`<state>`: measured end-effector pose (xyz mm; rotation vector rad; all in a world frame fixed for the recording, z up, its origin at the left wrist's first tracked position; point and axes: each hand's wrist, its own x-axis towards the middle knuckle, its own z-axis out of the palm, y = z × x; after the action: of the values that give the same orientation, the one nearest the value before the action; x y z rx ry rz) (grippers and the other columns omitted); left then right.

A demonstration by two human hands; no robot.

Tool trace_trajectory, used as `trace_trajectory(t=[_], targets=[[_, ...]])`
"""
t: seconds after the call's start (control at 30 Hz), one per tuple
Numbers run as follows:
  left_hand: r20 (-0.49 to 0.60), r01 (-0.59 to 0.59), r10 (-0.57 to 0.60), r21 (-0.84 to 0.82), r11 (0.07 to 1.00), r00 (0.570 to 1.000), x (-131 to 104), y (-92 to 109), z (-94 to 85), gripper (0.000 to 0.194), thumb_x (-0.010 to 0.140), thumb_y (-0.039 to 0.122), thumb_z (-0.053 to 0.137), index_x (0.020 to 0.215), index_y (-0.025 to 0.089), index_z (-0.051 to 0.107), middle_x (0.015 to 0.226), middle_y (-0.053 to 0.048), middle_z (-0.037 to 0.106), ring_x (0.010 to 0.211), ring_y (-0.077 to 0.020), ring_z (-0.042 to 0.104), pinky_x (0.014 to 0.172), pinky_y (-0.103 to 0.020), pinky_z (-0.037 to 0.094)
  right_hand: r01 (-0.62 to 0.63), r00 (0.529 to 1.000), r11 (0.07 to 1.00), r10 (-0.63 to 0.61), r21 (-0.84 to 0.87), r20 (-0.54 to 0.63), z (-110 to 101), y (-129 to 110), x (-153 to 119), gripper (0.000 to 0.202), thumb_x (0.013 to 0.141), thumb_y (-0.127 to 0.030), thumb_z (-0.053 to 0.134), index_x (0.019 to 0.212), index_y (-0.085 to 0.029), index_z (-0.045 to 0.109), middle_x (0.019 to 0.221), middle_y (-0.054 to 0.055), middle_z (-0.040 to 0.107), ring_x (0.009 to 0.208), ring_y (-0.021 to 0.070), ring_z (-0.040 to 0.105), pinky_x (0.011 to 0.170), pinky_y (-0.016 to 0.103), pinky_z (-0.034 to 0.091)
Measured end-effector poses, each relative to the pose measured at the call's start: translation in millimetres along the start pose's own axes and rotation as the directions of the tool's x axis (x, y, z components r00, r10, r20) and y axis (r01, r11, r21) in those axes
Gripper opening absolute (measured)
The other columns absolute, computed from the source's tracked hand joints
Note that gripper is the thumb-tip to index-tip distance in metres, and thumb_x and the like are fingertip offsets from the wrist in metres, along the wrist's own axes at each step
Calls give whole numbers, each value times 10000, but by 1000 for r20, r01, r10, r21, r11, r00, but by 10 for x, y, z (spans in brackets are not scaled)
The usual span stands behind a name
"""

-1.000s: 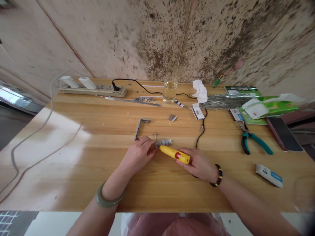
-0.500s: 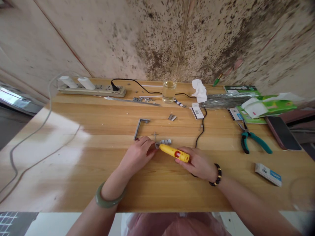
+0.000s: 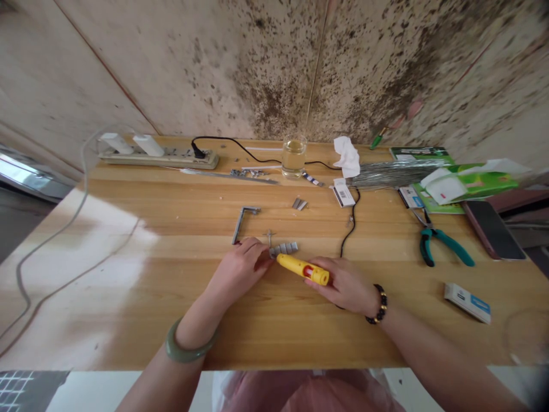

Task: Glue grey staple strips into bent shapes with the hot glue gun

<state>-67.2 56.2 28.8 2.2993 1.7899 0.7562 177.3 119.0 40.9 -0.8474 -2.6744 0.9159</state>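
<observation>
My right hand point(image 3: 343, 284) is closed around a yellow hot glue gun point(image 3: 302, 269), whose front end points left toward my left fingers. My left hand point(image 3: 240, 264) is pinched at the left end of a small grey ribbed piece point(image 3: 285, 248), low over the tabletop. The fingers partly hide where they grip it. Just behind them stands a small thin grey cross-shaped part point(image 3: 269, 234). A grey angled bracket-like strip point(image 3: 239, 224) lies beyond my left fingers. Two or so small flat grey pieces point(image 3: 300, 203) lie farther back.
A black cord point(image 3: 352, 229) runs from the power strip point(image 3: 171, 158) behind a glass of liquid point(image 3: 294, 157) toward my right hand. Teal-handled pliers point(image 3: 446, 243), a phone point(image 3: 493, 230) and a small box point(image 3: 467, 303) lie right. Wire rods point(image 3: 394, 173) lie at the back.
The glue gun's front end has drawn slightly back from the grey ribbed piece, showing more of it. My left hand stays nearly in place; the view has shifted a little.
</observation>
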Motion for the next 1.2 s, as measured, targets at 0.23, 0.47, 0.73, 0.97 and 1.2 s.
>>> trace_trajectory(t=[0.23, 0.47, 0.73, 0.97, 1.2], targets=[[5, 2, -2, -9, 1000, 1000, -6, -11, 6, 101, 812, 192, 579, 908, 161, 576, 848, -65, 614, 803, -189, 582, 717, -329, 492, -1, 1000, 1000, 1, 11, -22, 9, -2, 0, 264, 885, -377, 495, 1051, -182, 562, 963, 65, 674, 846, 196, 625, 732, 296, 446], [-3, -27, 27, 4, 1000, 1000, -8, -10, 17, 127, 820, 195, 572, 942, 161, 571, 870, -68, 627, 834, -197, 589, 734, -340, 492, -7, 998, 999, 9, 39, -59, 18, -15, 23, 262, 893, -383, 488, 1054, -187, 552, 961, 60, 677, 839, 192, 629, 732, 294, 447], [2, -15, 15, 5, 1000, 1000, -7, -10, 13, 125, 813, 195, 585, 931, 154, 574, 870, -72, 625, 828, -197, 586, 727, -339, 491, -12, 1000, 1000, 12, 6, -10, 4, -8, 10, 259, 893, -395, 479, 1018, -189, 574, 908, 57, 680, 798, 188, 628, 692, 287, 435], [27, -1, 1, -8, 1000, 1000, -8, -22, 3, 97, 810, 188, 586, 903, 161, 574, 851, -63, 609, 811, -188, 580, 720, -327, 490, -16, 1000, 1000, 16, -9, 17, -5, -6, -4, 281, 889, -394, 477, 1060, -186, 560, 936, 60, 678, 809, 191, 628, 693, 289, 436], [22, -3, 3, -2, 1000, 1000, -11, -11, 4, 127, 811, 178, 578, 936, 156, 578, 869, -70, 616, 834, -197, 586, 736, -339, 495, -11, 1000, 1000, 11, -1, -17, 3, -20, 4, 258, 885, -384, 493, 1041, -193, 567, 957, 54, 680, 833, 195, 631, 718, 294, 450]])
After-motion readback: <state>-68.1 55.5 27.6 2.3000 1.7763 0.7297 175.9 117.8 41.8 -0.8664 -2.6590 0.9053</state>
